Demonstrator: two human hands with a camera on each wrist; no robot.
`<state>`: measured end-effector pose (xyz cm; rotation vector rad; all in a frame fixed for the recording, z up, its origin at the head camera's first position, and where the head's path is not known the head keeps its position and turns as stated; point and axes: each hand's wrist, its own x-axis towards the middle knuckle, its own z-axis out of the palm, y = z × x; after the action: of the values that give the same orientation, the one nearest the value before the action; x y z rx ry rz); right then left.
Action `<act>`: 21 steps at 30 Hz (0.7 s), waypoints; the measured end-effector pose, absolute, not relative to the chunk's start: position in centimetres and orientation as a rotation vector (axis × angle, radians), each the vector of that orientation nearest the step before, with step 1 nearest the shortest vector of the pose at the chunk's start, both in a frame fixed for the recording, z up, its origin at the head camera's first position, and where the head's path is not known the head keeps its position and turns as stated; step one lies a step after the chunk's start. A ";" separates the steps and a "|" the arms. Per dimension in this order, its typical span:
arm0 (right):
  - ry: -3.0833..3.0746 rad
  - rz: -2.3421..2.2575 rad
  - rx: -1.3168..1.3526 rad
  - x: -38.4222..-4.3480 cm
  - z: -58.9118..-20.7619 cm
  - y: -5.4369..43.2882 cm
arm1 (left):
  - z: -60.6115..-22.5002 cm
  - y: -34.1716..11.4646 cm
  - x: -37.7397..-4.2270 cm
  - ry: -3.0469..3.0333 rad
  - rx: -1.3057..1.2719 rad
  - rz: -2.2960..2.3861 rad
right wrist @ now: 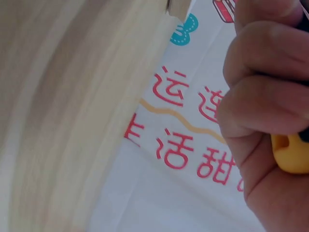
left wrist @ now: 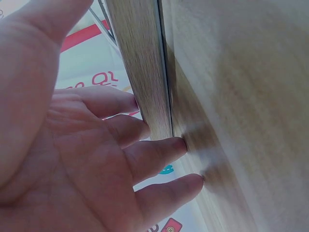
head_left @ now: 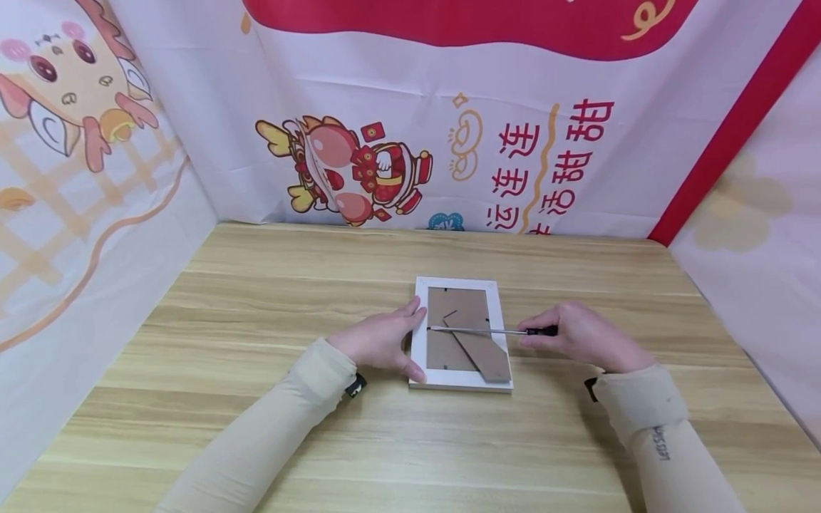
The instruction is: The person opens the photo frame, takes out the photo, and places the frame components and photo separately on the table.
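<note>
A white picture frame (head_left: 418,356) lies face down on the table, its brown backing board (head_left: 465,303) and angled stand leg (head_left: 484,356) showing. Small dark tabs sit around the board's edge. My left hand (head_left: 383,340) steadies the frame's left side, fingers spread along the edge and thumb at the lower left corner. In the left wrist view, the fingertips (left wrist: 178,145) reach the frame's side. My right hand (head_left: 574,333) grips a screwdriver (head_left: 540,330) with a black and yellow handle. Its shaft crosses the board and stand leg, the tip at the left tab.
The wood-grain table (head_left: 256,427) extends around the frame on every side. A printed cloth (head_left: 398,92) with cartoon figures and red lettering hangs behind the table's back edge, and more cloth hangs at the left and right.
</note>
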<state>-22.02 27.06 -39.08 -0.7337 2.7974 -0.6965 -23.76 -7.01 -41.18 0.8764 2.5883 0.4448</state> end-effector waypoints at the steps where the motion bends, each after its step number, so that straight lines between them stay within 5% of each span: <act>1: 2.793 -0.707 -0.733 -22.0 -39.1 27.0 | -41.2 -7.0 -23.8 2.588 0.872 0.443; 21: 2.774 -0.706 -0.778 -22.2 -39.2 27.1 | -41.1 -7.0 -23.7 2.599 0.863 0.436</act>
<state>-22.21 27.08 -39.23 -0.7778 2.7738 -0.7055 -23.66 -7.01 -41.11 0.8627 2.5987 0.4355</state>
